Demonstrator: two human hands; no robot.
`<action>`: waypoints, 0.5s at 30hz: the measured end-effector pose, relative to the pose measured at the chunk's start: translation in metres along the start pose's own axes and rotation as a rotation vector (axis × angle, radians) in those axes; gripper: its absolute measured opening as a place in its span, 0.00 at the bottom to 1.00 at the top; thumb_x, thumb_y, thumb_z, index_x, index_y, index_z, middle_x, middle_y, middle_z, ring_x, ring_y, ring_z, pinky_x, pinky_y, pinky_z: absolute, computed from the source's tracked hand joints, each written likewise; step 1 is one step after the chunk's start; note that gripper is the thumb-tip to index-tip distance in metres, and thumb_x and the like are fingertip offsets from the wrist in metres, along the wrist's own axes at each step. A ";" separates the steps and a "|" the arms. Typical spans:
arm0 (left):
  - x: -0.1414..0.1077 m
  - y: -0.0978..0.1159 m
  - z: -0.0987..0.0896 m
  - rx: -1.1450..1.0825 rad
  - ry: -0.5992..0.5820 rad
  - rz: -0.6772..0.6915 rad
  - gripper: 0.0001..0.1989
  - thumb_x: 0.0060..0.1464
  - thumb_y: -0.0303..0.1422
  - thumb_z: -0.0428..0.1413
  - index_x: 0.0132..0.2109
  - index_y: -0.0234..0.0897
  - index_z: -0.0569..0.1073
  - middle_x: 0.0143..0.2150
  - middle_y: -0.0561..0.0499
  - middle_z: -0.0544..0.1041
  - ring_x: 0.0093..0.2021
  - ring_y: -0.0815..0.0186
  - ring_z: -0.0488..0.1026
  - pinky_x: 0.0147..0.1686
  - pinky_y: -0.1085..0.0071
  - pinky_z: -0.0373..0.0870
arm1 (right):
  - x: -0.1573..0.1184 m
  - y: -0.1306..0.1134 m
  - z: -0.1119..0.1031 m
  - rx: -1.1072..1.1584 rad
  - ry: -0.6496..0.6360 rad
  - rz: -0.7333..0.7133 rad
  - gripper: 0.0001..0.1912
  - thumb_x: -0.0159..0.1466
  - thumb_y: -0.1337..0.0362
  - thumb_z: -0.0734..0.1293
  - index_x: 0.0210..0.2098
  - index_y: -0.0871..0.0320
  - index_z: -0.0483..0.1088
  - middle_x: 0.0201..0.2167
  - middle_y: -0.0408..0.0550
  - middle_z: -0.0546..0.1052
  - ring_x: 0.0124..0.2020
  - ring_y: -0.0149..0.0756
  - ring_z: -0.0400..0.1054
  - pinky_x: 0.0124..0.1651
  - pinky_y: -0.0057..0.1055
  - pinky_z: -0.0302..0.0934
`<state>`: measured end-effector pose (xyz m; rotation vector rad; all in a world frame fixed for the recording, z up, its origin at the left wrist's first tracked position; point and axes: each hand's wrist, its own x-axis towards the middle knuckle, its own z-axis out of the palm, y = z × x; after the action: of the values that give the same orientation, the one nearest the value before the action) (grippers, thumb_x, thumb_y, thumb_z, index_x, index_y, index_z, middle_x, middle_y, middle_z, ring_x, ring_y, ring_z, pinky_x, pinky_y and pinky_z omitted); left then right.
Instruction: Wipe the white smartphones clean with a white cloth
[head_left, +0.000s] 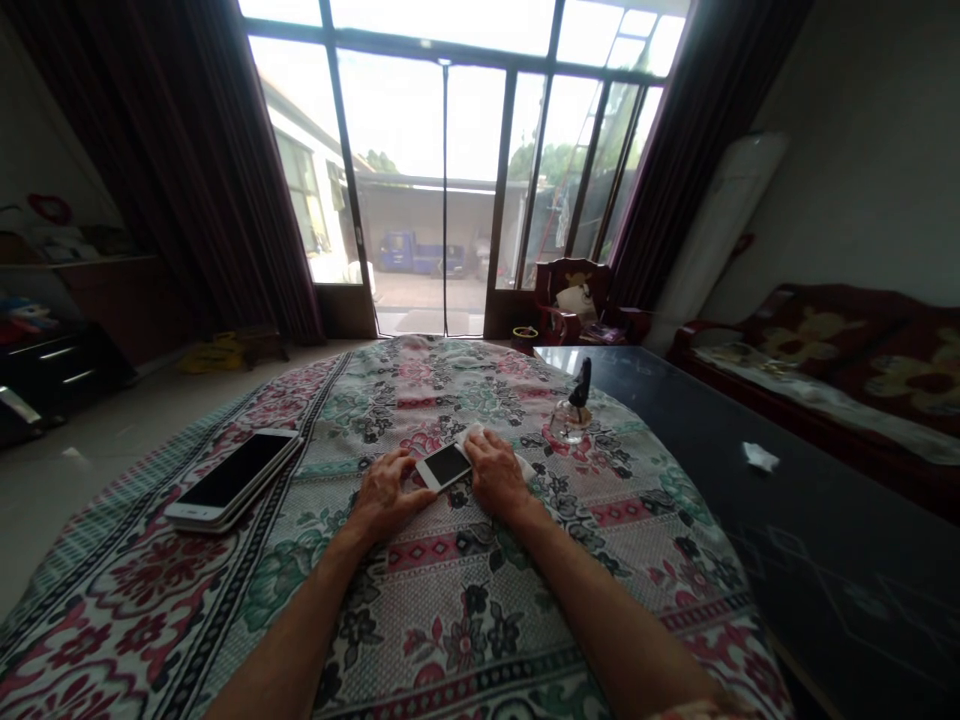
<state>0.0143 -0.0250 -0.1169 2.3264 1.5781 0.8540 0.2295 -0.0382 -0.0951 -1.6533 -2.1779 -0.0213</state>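
A small white smartphone (444, 467) lies screen up on the floral tablecloth (450, 610), its dark screen facing me. My left hand (386, 495) grips the phone's left end with its fingers. My right hand (495, 472) presses a white cloth (472, 438) against the phone's right end, and the cloth's edges show around the fingers. Farther left, out of reach of both hands, lies a stack of white smartphones (232, 478). A small glass bottle with a black nozzle (574, 410) stands beyond my right hand.
A dark glass-topped table (825, 500) runs along the right, with a crumpled white tissue (760, 456) on it. Behind it stands a red sofa (847, 370). A tiled floor (97, 490) lies left of the covered table, and a glazed door stands ahead.
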 end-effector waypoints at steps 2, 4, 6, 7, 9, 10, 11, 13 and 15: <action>0.000 0.000 0.000 -0.016 0.004 -0.012 0.23 0.43 0.41 0.64 0.46 0.36 0.76 0.56 0.41 0.72 0.57 0.52 0.67 0.58 0.59 0.61 | -0.002 -0.008 0.001 -0.004 -0.019 -0.060 0.24 0.62 0.72 0.57 0.58 0.60 0.66 0.61 0.53 0.65 0.64 0.44 0.50 0.64 0.40 0.45; 0.001 0.000 -0.001 -0.034 0.013 -0.014 0.22 0.42 0.40 0.65 0.45 0.37 0.77 0.55 0.42 0.73 0.57 0.52 0.68 0.58 0.59 0.61 | -0.003 -0.016 0.001 0.003 -0.035 -0.118 0.23 0.63 0.71 0.57 0.57 0.61 0.65 0.61 0.53 0.65 0.64 0.44 0.50 0.64 0.40 0.45; 0.001 -0.001 -0.001 -0.044 0.025 -0.005 0.21 0.41 0.39 0.65 0.44 0.38 0.77 0.55 0.43 0.74 0.57 0.51 0.68 0.58 0.58 0.61 | -0.005 -0.025 0.002 0.016 -0.038 -0.170 0.22 0.63 0.70 0.57 0.56 0.61 0.66 0.60 0.52 0.66 0.64 0.44 0.51 0.64 0.40 0.46; 0.001 -0.001 -0.001 -0.044 0.030 0.000 0.21 0.41 0.39 0.65 0.44 0.38 0.77 0.54 0.43 0.74 0.57 0.51 0.68 0.58 0.58 0.62 | -0.006 -0.029 0.002 0.024 -0.033 -0.199 0.21 0.64 0.69 0.57 0.56 0.60 0.66 0.60 0.52 0.66 0.63 0.44 0.51 0.63 0.40 0.46; 0.001 -0.001 0.000 -0.037 0.038 0.015 0.20 0.42 0.40 0.65 0.44 0.37 0.78 0.54 0.42 0.74 0.56 0.51 0.69 0.57 0.58 0.62 | -0.008 -0.037 0.003 0.042 -0.021 -0.259 0.20 0.64 0.68 0.58 0.55 0.58 0.67 0.58 0.51 0.68 0.62 0.44 0.52 0.61 0.39 0.49; 0.001 -0.001 0.000 -0.032 0.044 0.025 0.19 0.43 0.40 0.64 0.43 0.36 0.78 0.53 0.41 0.74 0.55 0.51 0.69 0.57 0.58 0.63 | -0.009 -0.041 0.004 0.052 -0.019 -0.287 0.19 0.64 0.68 0.58 0.54 0.57 0.67 0.58 0.51 0.68 0.61 0.43 0.53 0.60 0.39 0.50; 0.001 -0.001 0.001 -0.029 0.050 0.036 0.18 0.43 0.40 0.64 0.42 0.36 0.78 0.53 0.41 0.74 0.55 0.51 0.69 0.57 0.58 0.63 | -0.010 -0.044 0.005 0.060 -0.019 -0.310 0.19 0.64 0.68 0.59 0.53 0.56 0.67 0.57 0.50 0.69 0.60 0.43 0.54 0.59 0.38 0.51; 0.000 -0.001 0.001 -0.027 0.060 0.052 0.16 0.44 0.41 0.63 0.40 0.37 0.78 0.52 0.43 0.75 0.55 0.52 0.70 0.57 0.59 0.63 | -0.011 -0.048 0.005 0.076 -0.024 -0.329 0.18 0.63 0.68 0.59 0.52 0.55 0.68 0.55 0.48 0.70 0.58 0.42 0.56 0.57 0.37 0.52; 0.000 -0.001 0.001 -0.026 0.060 0.042 0.17 0.43 0.41 0.64 0.41 0.37 0.78 0.52 0.43 0.75 0.55 0.51 0.69 0.56 0.59 0.64 | -0.009 -0.046 0.005 0.086 -0.025 -0.310 0.17 0.63 0.68 0.59 0.51 0.54 0.69 0.54 0.46 0.71 0.56 0.41 0.58 0.56 0.36 0.52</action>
<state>0.0147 -0.0244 -0.1182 2.3448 1.5364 0.9565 0.1869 -0.0588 -0.0924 -1.2644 -2.3977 0.0056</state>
